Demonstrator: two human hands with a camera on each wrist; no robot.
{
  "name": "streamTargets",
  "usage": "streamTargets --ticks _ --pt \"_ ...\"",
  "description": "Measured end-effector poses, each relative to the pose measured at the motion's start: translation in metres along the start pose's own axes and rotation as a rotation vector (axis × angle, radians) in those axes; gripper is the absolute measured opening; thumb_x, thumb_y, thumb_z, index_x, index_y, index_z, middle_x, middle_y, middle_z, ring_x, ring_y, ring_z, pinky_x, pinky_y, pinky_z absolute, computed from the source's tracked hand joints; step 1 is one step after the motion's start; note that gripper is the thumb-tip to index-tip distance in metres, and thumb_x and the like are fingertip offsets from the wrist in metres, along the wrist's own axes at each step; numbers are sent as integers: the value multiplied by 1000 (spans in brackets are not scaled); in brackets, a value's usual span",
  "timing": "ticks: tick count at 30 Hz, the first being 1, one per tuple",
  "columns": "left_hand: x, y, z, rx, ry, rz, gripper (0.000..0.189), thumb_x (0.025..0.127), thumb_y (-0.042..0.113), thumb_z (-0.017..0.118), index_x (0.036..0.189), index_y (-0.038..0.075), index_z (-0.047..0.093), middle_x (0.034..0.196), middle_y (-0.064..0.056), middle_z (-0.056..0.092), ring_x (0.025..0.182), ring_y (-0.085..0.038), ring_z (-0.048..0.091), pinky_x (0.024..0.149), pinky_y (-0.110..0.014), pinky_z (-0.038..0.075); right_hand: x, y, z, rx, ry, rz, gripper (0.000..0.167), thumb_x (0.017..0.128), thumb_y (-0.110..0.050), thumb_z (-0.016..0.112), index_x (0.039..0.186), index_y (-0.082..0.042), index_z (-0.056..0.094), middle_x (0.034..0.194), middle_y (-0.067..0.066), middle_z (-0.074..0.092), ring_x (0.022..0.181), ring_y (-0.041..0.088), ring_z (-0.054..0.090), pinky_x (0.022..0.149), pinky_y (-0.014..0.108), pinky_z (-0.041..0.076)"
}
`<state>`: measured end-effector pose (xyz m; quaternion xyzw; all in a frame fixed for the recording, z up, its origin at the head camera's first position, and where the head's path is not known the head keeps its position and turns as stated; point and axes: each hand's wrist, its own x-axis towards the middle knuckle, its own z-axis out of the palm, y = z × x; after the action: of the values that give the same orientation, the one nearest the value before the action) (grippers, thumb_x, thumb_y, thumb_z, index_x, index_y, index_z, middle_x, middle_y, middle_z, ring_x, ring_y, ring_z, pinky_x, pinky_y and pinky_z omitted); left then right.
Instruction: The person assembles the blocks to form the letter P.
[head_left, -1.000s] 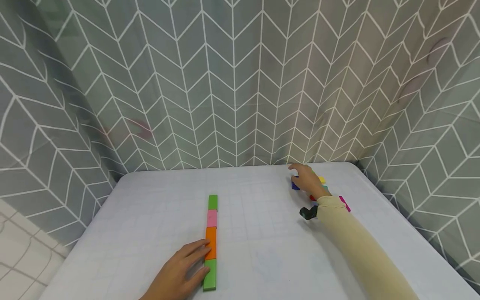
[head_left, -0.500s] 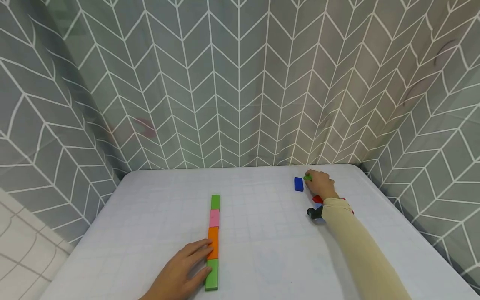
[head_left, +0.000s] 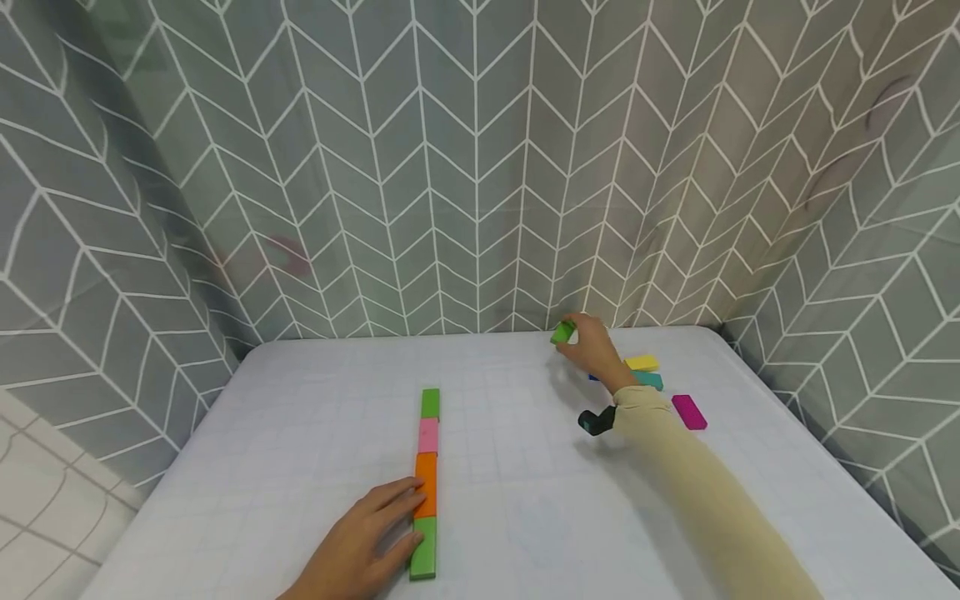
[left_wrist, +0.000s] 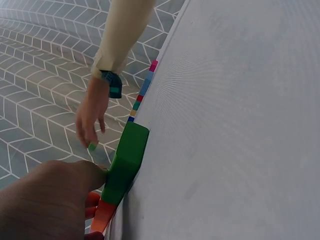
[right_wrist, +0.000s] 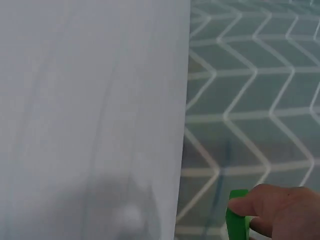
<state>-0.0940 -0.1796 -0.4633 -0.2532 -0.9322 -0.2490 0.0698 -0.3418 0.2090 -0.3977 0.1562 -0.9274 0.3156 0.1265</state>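
Observation:
A row of blocks lies on the table in the head view: a small green block [head_left: 431,403] at the far end, a pink block [head_left: 428,435], an orange block [head_left: 427,485] and a longer green block [head_left: 423,550] nearest me. My left hand [head_left: 365,540] rests along the row's left side, fingertips on the orange block and thumb at the near green one. At the back right, my right hand [head_left: 595,348] pinches a loose green block [head_left: 562,332] between thumb and fingers, raised over the table. The right wrist view shows that green block [right_wrist: 237,220] in its grip.
Beyond my right forearm lie a yellow block [head_left: 642,362], a teal block [head_left: 648,380] and a magenta block [head_left: 688,412]. A blue block [head_left: 593,377] is mostly hidden by the right hand. Patterned curtains [head_left: 480,167] surround the white table [head_left: 300,417] at its back and sides.
My right hand has picked up the green block from among the blocks at the right and moved left with it. My left hand has stayed on the row.

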Motion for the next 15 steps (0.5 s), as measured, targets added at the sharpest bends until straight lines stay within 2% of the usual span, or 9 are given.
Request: streamTargets --ticks 2,7,11,15 --pt "0 0 1 -6 13 15 52 102 51 64 138 15 69 148 6 56 131 -16 55 104 -46 51 4 -14 15 16 -25 -78 47 90 -1 75 132 13 59 125 29 62 118 45 55 105 57 43" --pt "-2 -1 2 8 35 48 51 102 50 65 138 15 69 147 5 56 130 -17 56 102 -47 52 11 -51 58 12 -145 -204 46 92 -2 75 133 10 59 126 24 63 122 41 55 110 53 41" --pt "-2 -2 2 14 13 36 53 102 53 63 139 16 68 148 6 55 130 -17 55 103 -47 51 17 -79 88 46 -225 -222 47 93 -2 74 136 9 58 132 23 62 126 40 55 112 50 41" --pt "1 -2 2 10 -44 2 59 102 59 57 141 15 67 149 6 54 132 -18 54 105 -48 50 21 -100 111 54 -301 -237 46 96 -3 71 139 5 56 136 20 61 127 36 55 113 45 41"
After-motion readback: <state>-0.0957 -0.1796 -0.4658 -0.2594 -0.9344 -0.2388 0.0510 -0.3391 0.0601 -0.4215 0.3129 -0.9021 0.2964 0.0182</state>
